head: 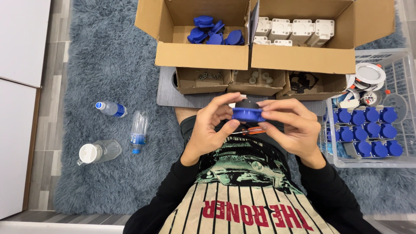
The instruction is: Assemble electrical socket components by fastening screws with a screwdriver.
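Note:
Both hands meet in front of my chest around a blue plastic socket part [247, 113] with a black piece on top. My left hand [210, 128] grips its left side with thumb and fingers. My right hand [289, 126] holds its right side, fingers curled over the top. An orange-handled screwdriver [252, 130] lies on my lap just below the part, under both hands.
Ahead stand a cardboard box of blue lids [212, 32] and one of white housings [299, 30]. Below them are small trays of screws [208, 76], white bits [260, 78] and black rings [303, 81]. A clear crate [368, 161] of assembled blue sockets sits right. Three plastic bottles [138, 132] lie left on the rug.

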